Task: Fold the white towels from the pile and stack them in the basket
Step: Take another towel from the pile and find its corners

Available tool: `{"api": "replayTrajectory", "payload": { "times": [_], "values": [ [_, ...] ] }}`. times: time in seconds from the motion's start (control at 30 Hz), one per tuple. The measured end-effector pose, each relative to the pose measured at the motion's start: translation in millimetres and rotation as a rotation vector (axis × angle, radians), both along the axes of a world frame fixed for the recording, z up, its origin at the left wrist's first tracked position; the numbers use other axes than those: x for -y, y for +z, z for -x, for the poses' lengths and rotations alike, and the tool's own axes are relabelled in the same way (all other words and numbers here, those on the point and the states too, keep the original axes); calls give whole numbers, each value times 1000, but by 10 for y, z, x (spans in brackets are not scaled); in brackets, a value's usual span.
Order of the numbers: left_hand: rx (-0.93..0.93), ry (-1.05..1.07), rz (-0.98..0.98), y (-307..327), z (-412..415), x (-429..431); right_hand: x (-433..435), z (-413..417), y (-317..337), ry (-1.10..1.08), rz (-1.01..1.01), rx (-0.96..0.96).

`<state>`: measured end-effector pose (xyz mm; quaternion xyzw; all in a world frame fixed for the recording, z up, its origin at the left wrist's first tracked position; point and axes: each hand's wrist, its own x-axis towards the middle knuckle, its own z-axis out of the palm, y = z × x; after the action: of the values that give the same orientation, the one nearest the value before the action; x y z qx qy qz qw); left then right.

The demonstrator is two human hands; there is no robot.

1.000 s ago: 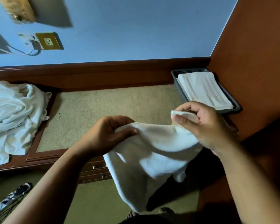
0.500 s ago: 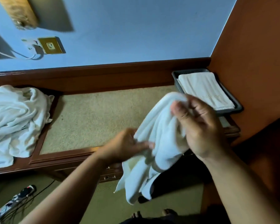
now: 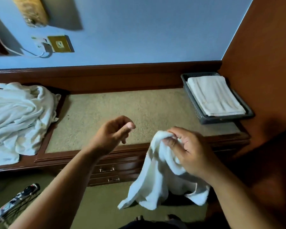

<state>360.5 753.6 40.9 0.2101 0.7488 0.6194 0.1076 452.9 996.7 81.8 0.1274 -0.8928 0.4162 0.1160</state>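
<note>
Risk that the crumpled white terry towel [image 3: 155,176], dangling in front of the tabletop [image 3: 122,109] from just a right hand [image 3: 190,151] pinch, slips to the floor [image 3: 97,204] or folds crooked, as the left hand [image 3: 112,134] hovers empty and loosely curled, grey mesh basket [image 3: 192,100] well apart

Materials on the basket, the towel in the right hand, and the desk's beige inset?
Basket: dark grey plastic by the look, matte; its wall is finely perforated. Towel, pinched by the right hand: soft white cloth, probably terry; hangs limp, fuzzy surface. Inset: beige, speckled, matte; carpet-like or stone, cannot tell.
</note>
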Motion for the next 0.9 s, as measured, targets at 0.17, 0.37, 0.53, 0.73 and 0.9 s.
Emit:
{"api": "replayTrajectory", "payload": {
  "times": [0.17, 0.37, 0.53, 0.73, 0.9],
  "values": [
    [192, -281, 168, -478, -281, -363, 218, 82, 258, -85, 245, -51],
    [310, 73, 394, -1329, -450, -48, -207, 223, 511, -264, 567, -143],
    [119, 394, 371, -1004, -335, 151, -540, 289, 87, -463, 43, 224],
    [-393, 45, 292, 202, -429, -251, 135, 83, -304, -57, 10, 445],
    [-532, -48, 343, 283, -313, -111, 304, 69, -211, 21, 215, 249]
  ]
}}
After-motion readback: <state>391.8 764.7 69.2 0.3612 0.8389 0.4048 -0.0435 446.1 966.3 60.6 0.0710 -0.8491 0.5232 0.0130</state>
